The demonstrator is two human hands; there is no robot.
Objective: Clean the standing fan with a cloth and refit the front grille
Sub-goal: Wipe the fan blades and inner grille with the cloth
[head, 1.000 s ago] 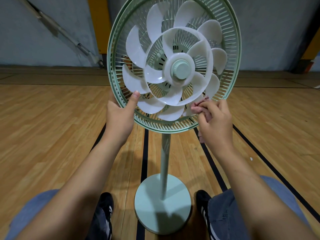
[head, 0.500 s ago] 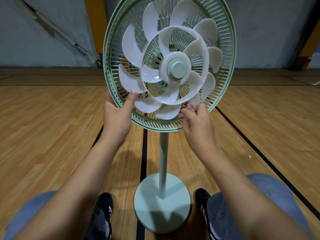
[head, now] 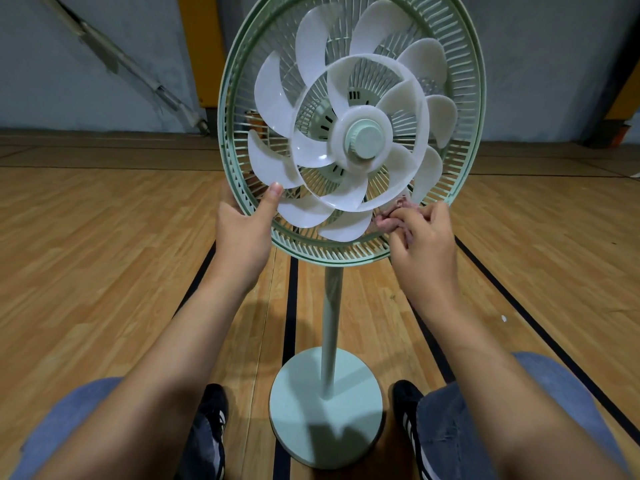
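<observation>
Fan (head: 349,133) stands on wooden floor (head: 104,254) before grey wall (head: 86,46).

No readable text, no labels — none.

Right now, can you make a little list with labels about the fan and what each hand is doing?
fan: green standing fan, front grille off, white blades bare
left hand: left hand grips the rear guard rim, thumb by a blade
right hand: right hand holds a pink cloth at the lower blades
floor: wooden floor, black lines
</observation>
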